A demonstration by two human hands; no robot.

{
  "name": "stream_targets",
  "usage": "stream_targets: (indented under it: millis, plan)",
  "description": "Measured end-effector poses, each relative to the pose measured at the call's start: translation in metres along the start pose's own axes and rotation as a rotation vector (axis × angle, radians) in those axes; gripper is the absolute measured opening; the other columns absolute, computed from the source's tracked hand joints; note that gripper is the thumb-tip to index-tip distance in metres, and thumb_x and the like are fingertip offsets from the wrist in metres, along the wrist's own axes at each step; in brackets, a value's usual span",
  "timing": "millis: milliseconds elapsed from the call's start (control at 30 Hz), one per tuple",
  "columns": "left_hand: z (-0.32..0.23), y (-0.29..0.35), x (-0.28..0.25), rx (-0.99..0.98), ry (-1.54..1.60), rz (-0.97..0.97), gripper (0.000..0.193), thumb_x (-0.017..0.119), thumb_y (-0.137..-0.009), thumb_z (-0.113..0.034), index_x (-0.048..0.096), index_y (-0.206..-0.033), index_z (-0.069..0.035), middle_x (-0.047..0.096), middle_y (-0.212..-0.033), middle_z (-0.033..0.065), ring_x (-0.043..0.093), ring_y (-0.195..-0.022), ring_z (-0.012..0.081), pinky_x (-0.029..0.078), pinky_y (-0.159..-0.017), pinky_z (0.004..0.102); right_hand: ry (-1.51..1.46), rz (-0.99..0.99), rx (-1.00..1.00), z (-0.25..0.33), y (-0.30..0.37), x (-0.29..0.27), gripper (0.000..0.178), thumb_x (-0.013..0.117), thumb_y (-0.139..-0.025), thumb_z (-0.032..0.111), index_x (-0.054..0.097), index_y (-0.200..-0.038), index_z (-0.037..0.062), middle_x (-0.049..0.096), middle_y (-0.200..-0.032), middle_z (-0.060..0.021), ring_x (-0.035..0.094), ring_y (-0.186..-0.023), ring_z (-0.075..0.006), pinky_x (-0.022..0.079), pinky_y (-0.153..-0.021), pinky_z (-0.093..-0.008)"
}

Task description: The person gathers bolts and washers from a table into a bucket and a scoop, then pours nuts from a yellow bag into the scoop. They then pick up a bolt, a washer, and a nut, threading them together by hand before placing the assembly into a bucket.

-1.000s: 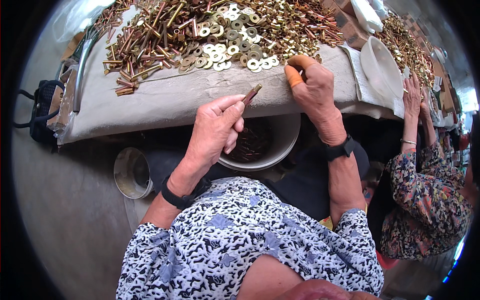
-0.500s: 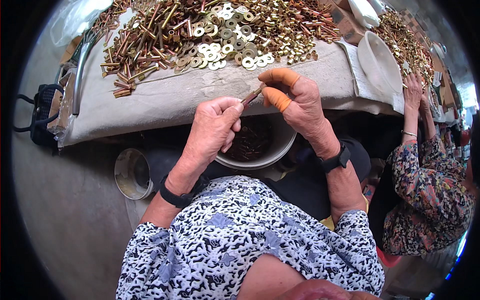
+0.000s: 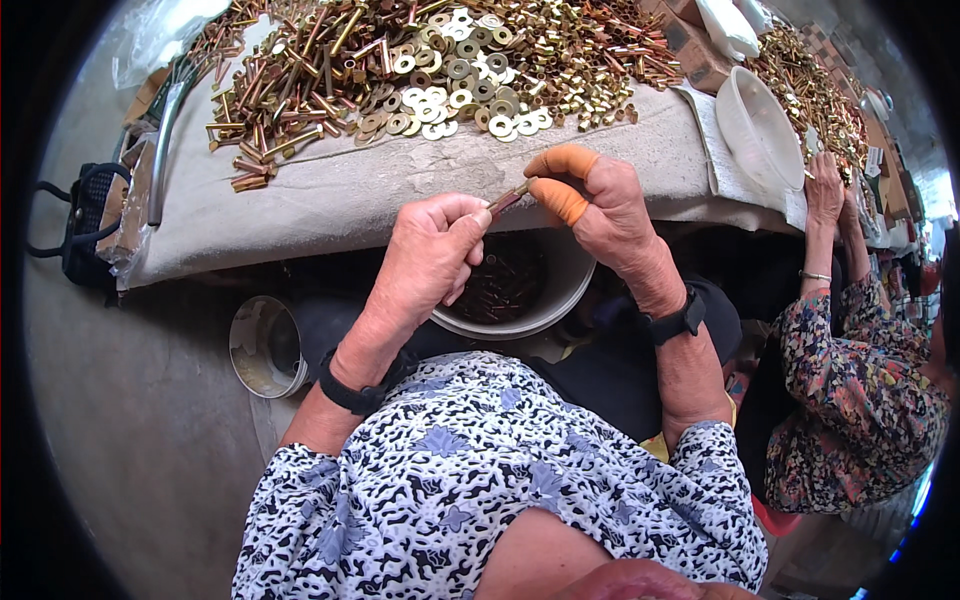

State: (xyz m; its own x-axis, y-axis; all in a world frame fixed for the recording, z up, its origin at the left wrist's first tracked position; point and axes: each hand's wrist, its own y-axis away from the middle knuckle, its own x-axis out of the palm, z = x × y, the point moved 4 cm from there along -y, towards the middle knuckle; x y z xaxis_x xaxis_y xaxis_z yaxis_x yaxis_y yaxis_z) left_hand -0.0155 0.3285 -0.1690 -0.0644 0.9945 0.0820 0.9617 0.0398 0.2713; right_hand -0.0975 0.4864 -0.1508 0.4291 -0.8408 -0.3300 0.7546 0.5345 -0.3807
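The right hand has come off the far heap of brass hardware and now meets the left hand over the white bowl at the near table edge; both pinch a small bolt, left fingers clenched on its near end, orange-capped right fingertips on the far tip. It looks stiff, light and slick, best gripped along the shank

Brassy gold bolts and pale silver-gold washers on a beige cloth. Orange finger covers on the right hand. White bowl, dark inside. Black wristbands. Navy-and-white mottled blouse. Neighbour's dark flowered sleeve.
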Motion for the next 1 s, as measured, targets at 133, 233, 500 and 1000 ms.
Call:
stream_targets:
  millis: [133, 233, 500, 1000]
  plan:
    - [0.001, -0.001, 0.0, 0.04, -0.094, -0.018, 0.02, 0.055, -0.092, -0.019, 0.058, -0.095, 0.0, 0.051, -0.06, -0.0015, 0.036, -0.035, 0.0011, 0.028, -0.03, 0.0169, 0.185, -0.025, -0.166, 0.005, -0.001, -0.002, 0.015, 0.065, -0.083, 0.014, 0.064, -0.082, -0.0016, 0.06, -0.068, -0.0141, 0.058, -0.057, -0.0207, 0.046, -0.053, -0.0303]
    - [0.001, -0.002, 0.002, 0.15, -0.256, -0.058, 0.02, 0.054, -0.093, -0.019, 0.058, -0.096, 0.0, 0.051, -0.06, -0.0018, 0.037, -0.036, 0.0013, 0.028, -0.031, 0.017, 0.321, -0.001, -0.148, 0.003, -0.001, -0.002, 0.019, 0.065, -0.083, 0.016, 0.064, -0.077, -0.0014, 0.057, -0.064, -0.0151, 0.055, -0.054, -0.0221, 0.043, -0.05, -0.0319]
    - [-0.001, -0.001, 0.003, 0.071, -0.116, -0.05, 0.019, 0.054, -0.093, -0.019, 0.057, -0.098, -0.001, 0.051, -0.06, -0.0013, 0.037, -0.036, 0.002, 0.029, -0.032, 0.0171, -0.168, -0.249, -0.053, -0.006, 0.003, 0.003, 0.021, 0.066, -0.083, 0.02, 0.064, -0.076, -0.0006, 0.053, -0.058, -0.0138, 0.051, -0.051, -0.0158, 0.04, -0.047, -0.0294]
    - [0.006, -0.003, 0.007, 0.063, 0.038, -0.053, 0.02, 0.052, -0.094, -0.022, 0.055, -0.097, -0.003, 0.049, -0.063, -0.0016, 0.035, -0.037, 0.0021, 0.028, -0.031, 0.0175, -1.034, -0.115, 0.034, 0.005, 0.006, 0.03, 0.061, 0.051, -0.094, 0.033, 0.025, -0.137, -0.0015, 0.047, -0.125, -0.018, 0.054, -0.112, -0.0249, 0.043, -0.094, -0.0335]
